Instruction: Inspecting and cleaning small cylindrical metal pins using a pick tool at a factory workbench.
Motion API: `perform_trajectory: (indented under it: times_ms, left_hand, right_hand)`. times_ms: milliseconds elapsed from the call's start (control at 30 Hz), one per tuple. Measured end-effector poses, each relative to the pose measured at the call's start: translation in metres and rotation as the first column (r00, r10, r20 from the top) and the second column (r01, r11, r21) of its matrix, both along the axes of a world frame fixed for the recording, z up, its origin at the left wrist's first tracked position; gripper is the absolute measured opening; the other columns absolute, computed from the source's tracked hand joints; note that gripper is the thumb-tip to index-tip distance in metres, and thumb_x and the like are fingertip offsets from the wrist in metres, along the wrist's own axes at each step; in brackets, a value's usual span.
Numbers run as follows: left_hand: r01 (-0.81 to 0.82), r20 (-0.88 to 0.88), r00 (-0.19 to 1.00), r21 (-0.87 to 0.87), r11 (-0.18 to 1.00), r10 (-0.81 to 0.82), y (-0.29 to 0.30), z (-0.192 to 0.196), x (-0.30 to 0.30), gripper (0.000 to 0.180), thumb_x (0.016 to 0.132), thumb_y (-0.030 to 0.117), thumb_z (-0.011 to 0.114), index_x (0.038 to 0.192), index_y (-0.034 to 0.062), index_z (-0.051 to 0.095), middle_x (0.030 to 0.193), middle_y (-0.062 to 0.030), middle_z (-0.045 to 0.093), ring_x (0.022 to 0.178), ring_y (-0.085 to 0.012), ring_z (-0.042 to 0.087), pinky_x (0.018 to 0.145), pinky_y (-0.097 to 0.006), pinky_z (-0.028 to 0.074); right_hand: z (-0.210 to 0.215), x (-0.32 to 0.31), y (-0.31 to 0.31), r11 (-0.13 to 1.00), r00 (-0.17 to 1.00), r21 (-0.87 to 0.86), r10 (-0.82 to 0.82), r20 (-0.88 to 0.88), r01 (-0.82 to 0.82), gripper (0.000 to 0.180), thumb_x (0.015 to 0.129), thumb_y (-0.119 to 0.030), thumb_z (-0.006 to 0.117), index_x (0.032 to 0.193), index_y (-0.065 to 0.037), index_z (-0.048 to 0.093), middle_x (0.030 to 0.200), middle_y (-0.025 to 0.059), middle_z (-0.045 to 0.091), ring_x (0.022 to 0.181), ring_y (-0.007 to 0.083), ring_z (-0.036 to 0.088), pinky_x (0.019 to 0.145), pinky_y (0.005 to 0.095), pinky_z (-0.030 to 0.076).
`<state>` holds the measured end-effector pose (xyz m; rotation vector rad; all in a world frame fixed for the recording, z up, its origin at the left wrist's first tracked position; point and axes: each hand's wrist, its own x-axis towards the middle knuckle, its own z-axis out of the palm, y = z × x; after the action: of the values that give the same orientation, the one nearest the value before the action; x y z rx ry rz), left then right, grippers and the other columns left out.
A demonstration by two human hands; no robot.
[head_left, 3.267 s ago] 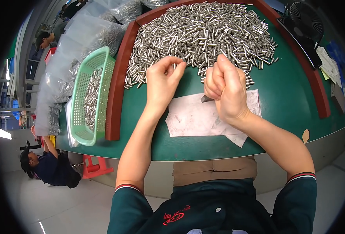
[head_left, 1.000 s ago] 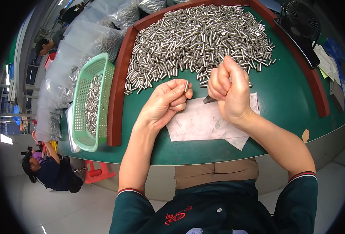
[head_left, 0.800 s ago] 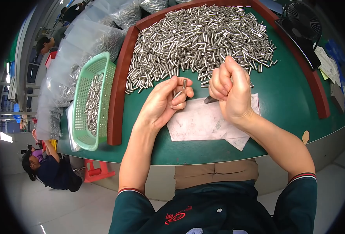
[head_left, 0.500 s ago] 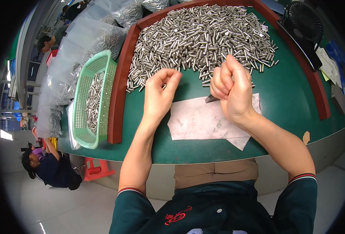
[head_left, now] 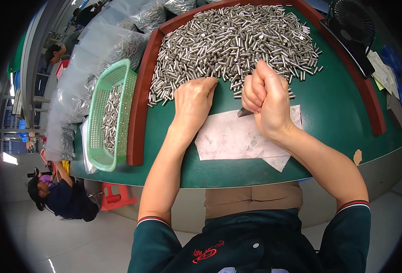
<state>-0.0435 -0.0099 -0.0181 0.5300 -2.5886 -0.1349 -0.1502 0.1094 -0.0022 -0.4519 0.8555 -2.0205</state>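
Observation:
A large heap of short shiny metal pins (head_left: 237, 41) lies on the green tabletop (head_left: 164, 136). My left hand (head_left: 192, 103) is at the heap's near edge, back up, its fingers closed and pressed together. Whatever it pinches, if anything, is hidden. My right hand (head_left: 270, 102) is closed in a fist above a stained pale cloth (head_left: 230, 141). Out of the bottom of this fist sticks the end of a dark flat tool (head_left: 243, 112); the rest of it is hidden by the fingers.
Red-brown wooden rails (head_left: 141, 100) border the heap. Left of it stand a light green plastic basket (head_left: 94, 132) with more pins and several clear bags (head_left: 119, 45) of pins. A black fan (head_left: 353, 27) stands at the far right. Another person (head_left: 69, 195) is at lower left.
My left hand has turned from thumb side up to back up and moved slightly right, to the heap's edge. The right fist has hardly moved, still gripping the dark flat tool.

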Motion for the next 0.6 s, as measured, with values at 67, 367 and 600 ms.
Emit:
perform_trajectory:
  times_ms: [67,367,600]
  left_hand:
    - [-0.003,0.010,1.000,-0.019,1.000,0.004,0.001,0.000,-0.002,0.006,0.072,0.007,0.059,0.076,0.0044,0.062,0.067,-0.0131,0.060,0.059,-0.0278,0.058,0.053,-0.034,0.045]
    - [0.020,-0.201,0.905,0.901,0.434,0.375,0.011,0.034,0.044,0.013,0.078,0.011,0.060,0.081,-0.0009,0.061,0.056,0.0077,0.046,0.046,-0.0008,0.032,0.043,-0.018,0.023]
    - [0.232,-0.237,0.729,0.968,0.094,0.643,0.053,0.048,0.168,0.011,0.084,0.012,0.053,0.086,0.0013,0.056,0.050,0.0086,0.029,0.041,-0.0019,0.019,0.040,-0.019,0.016]
  right_hand:
    - [0.001,0.000,0.001,1.000,1.000,-0.001,0.005,-0.003,-0.005,0.043,0.087,-0.025,0.038,0.048,-0.010,0.027,0.043,-0.0004,0.029,0.037,0.0061,0.020,0.035,0.0222,0.017]
    - [-0.003,-0.001,-0.001,1.000,0.999,-0.001,0.014,-0.031,-0.014,0.045,0.088,-0.028,0.037,0.048,-0.011,0.025,0.042,-0.0007,0.027,0.037,0.0066,0.018,0.035,0.0229,0.015]
    - [0.001,0.004,-0.003,0.999,0.999,0.025,0.026,0.026,-0.027,0.044,0.090,-0.030,0.035,0.050,-0.014,0.024,0.044,-0.0023,0.021,0.039,0.0081,0.016,0.038,0.0238,0.015]
